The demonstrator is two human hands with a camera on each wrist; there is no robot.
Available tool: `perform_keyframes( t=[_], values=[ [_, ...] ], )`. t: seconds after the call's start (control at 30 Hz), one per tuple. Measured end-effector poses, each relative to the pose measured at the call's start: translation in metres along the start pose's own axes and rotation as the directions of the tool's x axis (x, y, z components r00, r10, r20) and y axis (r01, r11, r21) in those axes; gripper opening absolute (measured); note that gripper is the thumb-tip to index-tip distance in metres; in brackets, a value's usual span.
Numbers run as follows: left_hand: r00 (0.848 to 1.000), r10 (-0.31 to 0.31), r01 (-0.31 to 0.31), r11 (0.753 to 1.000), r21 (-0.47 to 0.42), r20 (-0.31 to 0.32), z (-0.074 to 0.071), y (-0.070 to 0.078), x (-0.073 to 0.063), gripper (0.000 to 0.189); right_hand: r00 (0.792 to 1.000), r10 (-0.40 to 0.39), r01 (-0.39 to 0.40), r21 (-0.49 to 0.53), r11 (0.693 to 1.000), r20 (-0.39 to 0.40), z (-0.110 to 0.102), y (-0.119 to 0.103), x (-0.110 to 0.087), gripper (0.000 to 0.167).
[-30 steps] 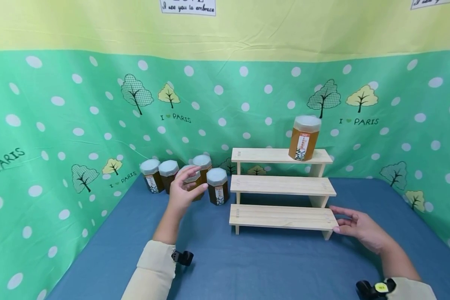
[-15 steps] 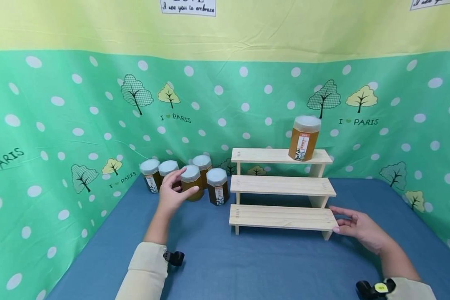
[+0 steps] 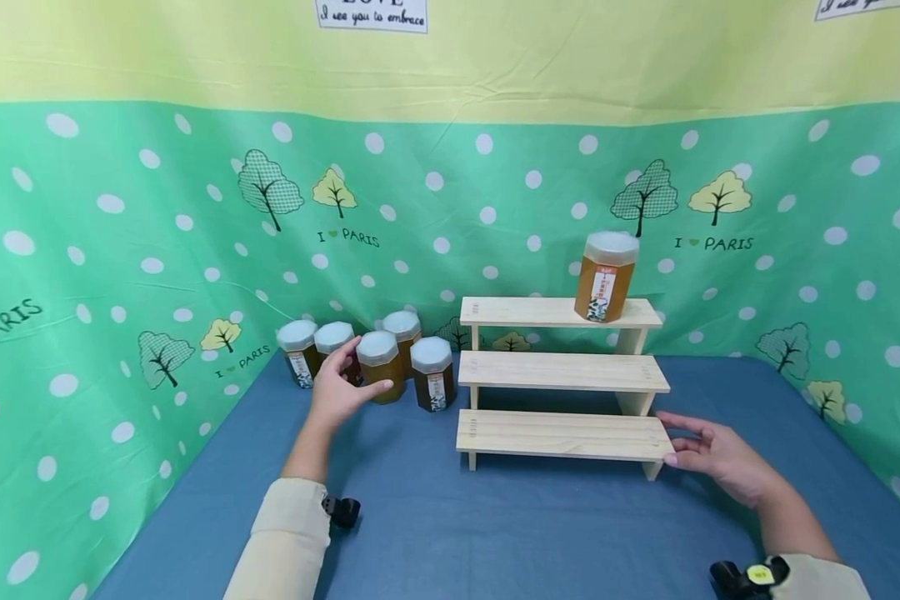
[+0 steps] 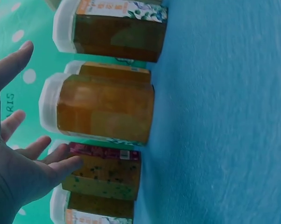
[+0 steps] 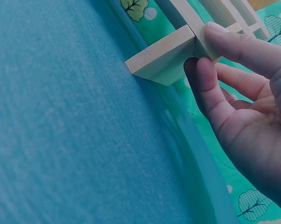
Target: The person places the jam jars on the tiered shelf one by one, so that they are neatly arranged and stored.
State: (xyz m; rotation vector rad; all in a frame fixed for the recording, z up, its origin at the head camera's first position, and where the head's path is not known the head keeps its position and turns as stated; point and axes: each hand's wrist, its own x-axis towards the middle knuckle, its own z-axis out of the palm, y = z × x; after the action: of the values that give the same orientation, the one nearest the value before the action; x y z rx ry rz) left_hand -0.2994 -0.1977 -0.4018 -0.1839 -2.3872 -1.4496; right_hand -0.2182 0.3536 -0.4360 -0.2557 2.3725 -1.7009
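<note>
My left hand (image 3: 337, 393) is spread beside an amber honey jar (image 3: 380, 367) with a whitish lid, thumb on its near side. In the left wrist view the fingers stand apart from that jar (image 4: 105, 107) and pass in front of a darker jar (image 4: 101, 175). My right hand (image 3: 720, 458) pinches the right end of the lowest board of a three-step wooden display stand (image 3: 562, 435). The right wrist view shows the thumb (image 5: 241, 46) on one face of the board, a finger on the other. One jar (image 3: 606, 279) stands on the top step.
A dark jar (image 3: 432, 375) stands just left of the stand. Another jar (image 3: 403, 333) is behind the amber one, with two more at the far left, including a labelled jar (image 3: 298, 354). Blue cloth (image 3: 525, 533) covers the table; a patterned green curtain (image 3: 510, 208) hangs behind.
My left hand has moved left and slightly down from in front of the amber jar to that jar's left side. The right hand keeps its hold on the stand. The jars stay where they were.
</note>
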Motion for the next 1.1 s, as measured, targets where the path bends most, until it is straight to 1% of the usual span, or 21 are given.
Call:
perform_keyframes(
  t=[0.13, 0.23, 0.37, 0.47, 0.63, 0.83, 0.93, 1.1],
  values=[
    [1.000, -0.007, 0.007, 1.000, 0.008, 0.021, 0.000, -0.006, 0.004, 0.092, 1.000, -0.006, 0.006, 0.001, 1.000, 0.001, 0.000, 0.000, 0.000, 0.076],
    [1.000, -0.011, 0.012, 1.000, -0.021, 0.015, 0.002, -0.009, 0.007, 0.089, 1.000, -0.005, 0.005, 0.005, 1.000, 0.004, 0.000, 0.001, 0.000, 0.077],
    [0.999, -0.008, 0.006, 0.999, -0.048, -0.034, 0.007, -0.015, 0.012, 0.086, 1.000, -0.006, 0.006, 0.005, 1.000, 0.005, 0.000, 0.001, 0.001, 0.077],
    [0.997, -0.006, 0.003, 0.999, -0.043, -0.071, 0.010, -0.018, 0.016, 0.085, 1.000, -0.007, 0.007, 0.003, 1.000, 0.004, 0.000, 0.001, 0.000, 0.077],
    [0.996, 0.003, -0.004, 1.000, -0.004, -0.093, 0.014, -0.022, 0.021, 0.085, 1.000, -0.004, 0.004, 0.005, 1.000, 0.005, 0.000, -0.001, 0.000, 0.077],
    [0.993, -0.010, 0.014, 1.000, 0.028, -0.119, 0.016, -0.028, 0.027, 0.082, 1.000, -0.003, 0.003, 0.003, 1.000, 0.007, 0.001, -0.003, -0.001, 0.078],
    [0.991, -0.012, 0.016, 1.000, 0.026, -0.136, 0.018, -0.029, 0.028, 0.080, 1.000, -0.003, 0.003, 0.001, 1.000, 0.003, 0.001, -0.003, -0.001, 0.078],
    [0.986, -0.022, 0.022, 1.000, -0.003, -0.167, 0.018, -0.029, 0.028, 0.076, 1.000, -0.002, 0.002, -0.004, 1.000, -0.003, 0.001, -0.003, -0.001, 0.078]
  ],
)
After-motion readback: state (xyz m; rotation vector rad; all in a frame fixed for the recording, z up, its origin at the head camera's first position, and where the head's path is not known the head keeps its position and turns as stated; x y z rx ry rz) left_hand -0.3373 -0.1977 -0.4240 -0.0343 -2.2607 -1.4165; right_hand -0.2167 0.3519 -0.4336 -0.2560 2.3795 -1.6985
